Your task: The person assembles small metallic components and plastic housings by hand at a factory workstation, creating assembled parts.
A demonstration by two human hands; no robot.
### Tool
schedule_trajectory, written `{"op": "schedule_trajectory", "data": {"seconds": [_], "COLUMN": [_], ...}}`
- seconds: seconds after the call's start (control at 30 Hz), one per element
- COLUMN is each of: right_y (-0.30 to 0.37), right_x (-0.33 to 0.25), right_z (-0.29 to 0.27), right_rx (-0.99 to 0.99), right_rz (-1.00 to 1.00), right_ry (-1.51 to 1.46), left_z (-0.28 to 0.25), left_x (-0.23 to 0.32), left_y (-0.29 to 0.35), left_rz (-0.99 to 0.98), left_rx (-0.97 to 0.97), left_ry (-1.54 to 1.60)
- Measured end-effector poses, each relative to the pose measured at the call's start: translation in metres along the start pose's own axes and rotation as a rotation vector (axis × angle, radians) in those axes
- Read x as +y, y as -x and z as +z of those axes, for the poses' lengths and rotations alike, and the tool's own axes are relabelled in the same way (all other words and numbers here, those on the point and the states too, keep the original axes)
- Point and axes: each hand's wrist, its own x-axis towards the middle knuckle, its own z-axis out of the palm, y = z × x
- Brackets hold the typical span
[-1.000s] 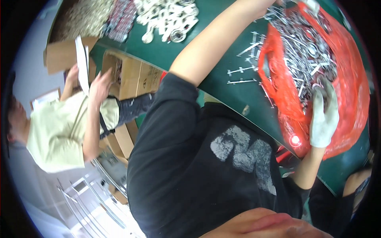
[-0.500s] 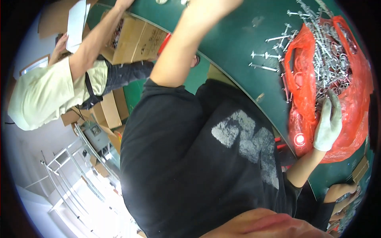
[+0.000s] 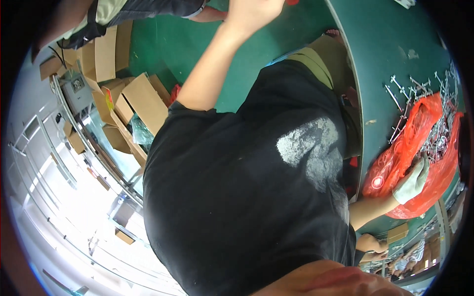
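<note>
In the head view, the curved edge of the green table (image 3: 375,64) runs down the picture between the two hands, leaving the gloved right hand (image 3: 413,181) on the table's side and the bare left hand (image 3: 254,14) on the side of the green floor (image 3: 165,47). Floor stretches out on both sides of the left hand, with open room toward the table edge; opened cardboard boxes (image 3: 144,101) stand below and to its left. Around the right hand the room is tighter: the red plastic bag (image 3: 414,133) wraps close about it, its heap of metal parts (image 3: 435,143) lies just past the fingertips, and loose metal pieces (image 3: 398,93) lie farther up and left of it. Another person's forearm (image 3: 370,242) is below it, near a small cardboard piece (image 3: 397,233).

The left arm is bent, its forearm rising from the sleeve of the black shirt (image 3: 222,187); the hand meets the upper rim, so its grip cannot be told. The right forearm reaches outward, fingers close together and pointing upward into the bag; whether they pinch anything cannot be told.
</note>
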Motion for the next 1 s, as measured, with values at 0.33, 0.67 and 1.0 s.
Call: {"op": "schedule_trajectory", "data": {"seconds": [0.33,0.67,1.0], "right_y": [-0.027,-0.038,-0.034], "right_x": [0.019,0.043,0.051], "right_z": [-0.021,-0.044,-0.061], "right_rx": [-0.16,-0.16,-0.169], "right_rz": [-0.013,-0.205,-0.395], "right_ry": [0.204,0.497,0.743], "left_z": [0.079,0.078,0.119], "left_x": [-0.196,-0.207,-0.222], "left_y": [0.332,0.436,0.413], "left_rz": [-0.997,-1.366,-1.346], "left_rx": [-1.019,-0.936,-0.528], "left_ry": [-0.359,-0.194,-0.236]}}
